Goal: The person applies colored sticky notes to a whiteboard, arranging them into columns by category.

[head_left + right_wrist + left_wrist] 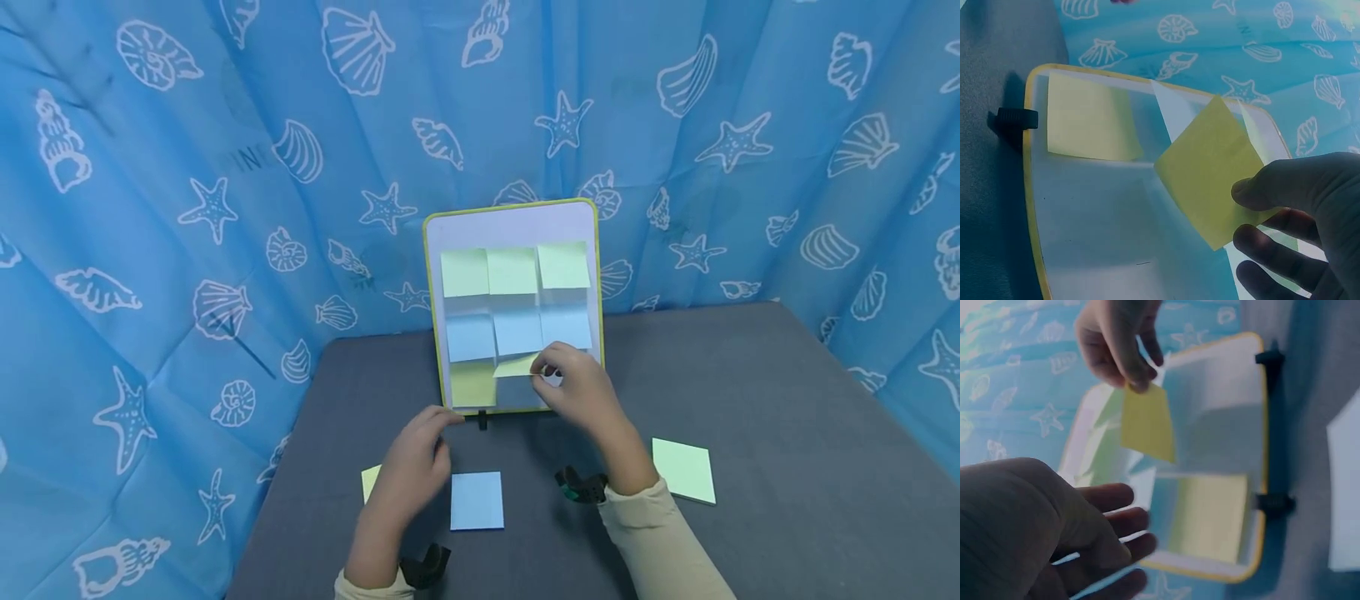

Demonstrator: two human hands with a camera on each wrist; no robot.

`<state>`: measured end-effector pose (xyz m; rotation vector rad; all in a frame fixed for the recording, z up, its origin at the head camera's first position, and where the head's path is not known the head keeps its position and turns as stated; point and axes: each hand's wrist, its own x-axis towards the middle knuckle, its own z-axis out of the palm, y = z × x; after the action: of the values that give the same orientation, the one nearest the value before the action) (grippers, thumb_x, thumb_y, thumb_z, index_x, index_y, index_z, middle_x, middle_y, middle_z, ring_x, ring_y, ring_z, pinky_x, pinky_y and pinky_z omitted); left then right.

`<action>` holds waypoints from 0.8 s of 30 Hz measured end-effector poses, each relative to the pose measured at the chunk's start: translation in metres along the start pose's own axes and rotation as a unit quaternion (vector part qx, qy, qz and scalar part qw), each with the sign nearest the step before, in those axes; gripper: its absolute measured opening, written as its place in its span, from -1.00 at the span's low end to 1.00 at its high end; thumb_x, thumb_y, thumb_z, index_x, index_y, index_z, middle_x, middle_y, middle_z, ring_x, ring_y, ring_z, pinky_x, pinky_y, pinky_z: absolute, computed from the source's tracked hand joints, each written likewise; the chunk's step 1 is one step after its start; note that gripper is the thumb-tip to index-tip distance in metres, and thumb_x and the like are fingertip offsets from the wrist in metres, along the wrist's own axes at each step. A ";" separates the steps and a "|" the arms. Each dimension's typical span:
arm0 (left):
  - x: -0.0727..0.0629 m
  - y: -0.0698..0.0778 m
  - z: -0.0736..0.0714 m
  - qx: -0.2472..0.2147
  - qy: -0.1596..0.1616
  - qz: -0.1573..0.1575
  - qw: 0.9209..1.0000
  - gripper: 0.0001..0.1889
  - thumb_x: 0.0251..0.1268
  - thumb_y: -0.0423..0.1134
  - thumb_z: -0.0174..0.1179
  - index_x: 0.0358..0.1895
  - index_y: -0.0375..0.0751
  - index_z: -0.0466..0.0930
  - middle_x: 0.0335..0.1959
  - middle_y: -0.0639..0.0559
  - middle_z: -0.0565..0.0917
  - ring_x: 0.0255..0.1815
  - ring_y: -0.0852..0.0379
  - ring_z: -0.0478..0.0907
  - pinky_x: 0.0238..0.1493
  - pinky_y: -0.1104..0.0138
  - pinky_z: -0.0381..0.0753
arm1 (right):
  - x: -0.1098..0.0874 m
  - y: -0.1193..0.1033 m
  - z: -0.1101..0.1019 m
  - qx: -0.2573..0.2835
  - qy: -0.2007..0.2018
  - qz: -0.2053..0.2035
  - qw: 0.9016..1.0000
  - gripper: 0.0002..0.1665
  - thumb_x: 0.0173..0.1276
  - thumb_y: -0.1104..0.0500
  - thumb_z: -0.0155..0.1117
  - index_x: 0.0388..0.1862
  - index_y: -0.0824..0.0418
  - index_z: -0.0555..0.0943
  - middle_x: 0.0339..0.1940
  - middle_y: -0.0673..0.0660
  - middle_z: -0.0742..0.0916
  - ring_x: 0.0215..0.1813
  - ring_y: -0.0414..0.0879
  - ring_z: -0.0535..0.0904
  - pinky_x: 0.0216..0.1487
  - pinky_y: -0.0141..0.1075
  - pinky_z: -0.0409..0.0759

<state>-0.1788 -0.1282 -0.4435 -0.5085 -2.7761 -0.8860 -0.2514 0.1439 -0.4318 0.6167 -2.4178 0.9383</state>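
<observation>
My right hand [581, 390] pinches a yellow sticky note [1200, 169] by one corner, between thumb and fingers. The note is held just in front of a white board [517, 223] with a yellow rim, which leans upright. On the board are a row of three green sticky notes [512, 271], a row of three blue sticky notes [517, 331] below, and one yellow sticky note [472, 387] at lower left. My left hand [415, 462], fingers loosely extended, hovers by the board's lower left corner and holds nothing.
On the grey table [795, 467] lie a blue sticky-note pad [477, 502] in the middle and a green pad [684, 471] at right. A yellow pad [371, 479] is mostly hidden behind my left hand. Black feet [482, 420] support the board; a blue shell-print curtain [480, 108] hangs behind.
</observation>
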 end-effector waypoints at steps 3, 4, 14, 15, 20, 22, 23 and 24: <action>0.013 0.007 0.002 -0.003 -0.019 0.003 1.000 -0.44 0.38 -0.61 -0.06 0.20 -0.01 0.73 0.21 0.07 0.71 0.11 0.14 0.67 -0.03 0.18 0.67 | 0.000 0.002 0.001 0.000 -0.002 0.008 1.000 -0.87 0.30 0.37 0.48 -0.32 0.15 0.75 -0.28 0.07 0.78 -0.24 -0.02 0.70 -0.15 -0.10 0.73; 0.017 0.009 0.004 -0.007 -0.022 0.004 1.000 -0.43 0.37 -0.62 -0.08 0.19 -0.02 0.74 0.21 0.07 0.72 0.14 0.12 0.68 0.02 0.17 0.69 | 0.000 0.003 0.001 0.002 0.000 0.009 1.000 -0.87 0.30 0.38 0.49 -0.32 0.15 0.75 -0.28 0.07 0.78 -0.25 -0.02 0.70 -0.16 -0.09 0.73; 0.062 0.022 0.010 -0.038 -0.064 0.018 0.997 -0.50 0.39 -0.60 -0.15 0.14 -0.31 0.76 0.22 -0.14 0.70 0.30 -0.13 0.66 0.26 -0.03 0.69 | 0.001 0.008 -0.001 -0.006 -0.004 0.023 1.000 -0.88 0.31 0.34 0.48 -0.34 0.13 0.76 -0.27 0.06 0.80 -0.23 -0.03 0.73 -0.15 -0.09 0.75; 0.066 0.023 0.010 -0.041 -0.065 0.016 0.997 -0.50 0.39 -0.61 -0.16 0.15 -0.32 0.75 0.24 -0.16 0.69 0.32 -0.15 0.65 0.27 -0.05 0.68 | 0.002 0.008 -0.001 -0.005 -0.004 0.024 1.000 -0.89 0.32 0.34 0.48 -0.33 0.14 0.77 -0.26 0.06 0.80 -0.23 -0.03 0.73 -0.14 -0.09 0.75; 0.076 0.023 0.015 -0.049 -0.044 0.018 0.998 -0.44 0.37 -0.62 -0.22 0.24 -0.33 0.69 0.26 -0.21 0.68 0.34 -0.19 0.62 0.28 -0.08 0.66 | 0.001 0.006 0.000 0.000 -0.006 0.022 1.000 -0.90 0.32 0.35 0.47 -0.33 0.15 0.77 -0.26 0.06 0.79 -0.24 -0.03 0.72 -0.15 -0.08 0.76; 0.076 0.023 0.019 -0.052 -0.031 0.017 0.998 -0.45 0.44 -0.58 -0.23 0.29 -0.32 0.66 0.28 -0.20 0.67 0.35 -0.16 0.62 0.29 -0.06 0.66 | 0.000 0.004 0.001 0.002 -0.006 0.017 1.000 -0.90 0.31 0.35 0.47 -0.33 0.15 0.77 -0.27 0.06 0.79 -0.24 -0.03 0.71 -0.16 -0.09 0.76; 0.075 0.022 0.020 -0.053 -0.024 0.018 0.998 -0.48 0.50 -0.55 -0.22 0.33 -0.31 0.64 0.30 -0.19 0.67 0.36 -0.14 0.62 0.31 -0.06 0.66 | 0.000 0.004 0.002 0.004 -0.005 0.015 1.000 -0.89 0.30 0.36 0.47 -0.34 0.16 0.77 -0.27 0.06 0.78 -0.25 -0.02 0.71 -0.16 -0.09 0.76; 0.075 0.022 0.022 -0.054 -0.017 0.019 0.998 -0.50 0.57 -0.51 -0.21 0.36 -0.28 0.62 0.31 -0.17 0.66 0.36 -0.12 0.61 0.32 -0.05 0.66 | -0.001 0.003 0.003 0.007 -0.002 0.011 1.000 -0.89 0.30 0.36 0.48 -0.35 0.16 0.77 -0.28 0.07 0.78 -0.25 -0.02 0.71 -0.17 -0.08 0.76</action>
<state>-0.2413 -0.0790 -0.4289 -0.5979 -2.7502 -1.0319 -0.2533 0.1443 -0.4355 0.5986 -2.4285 0.9633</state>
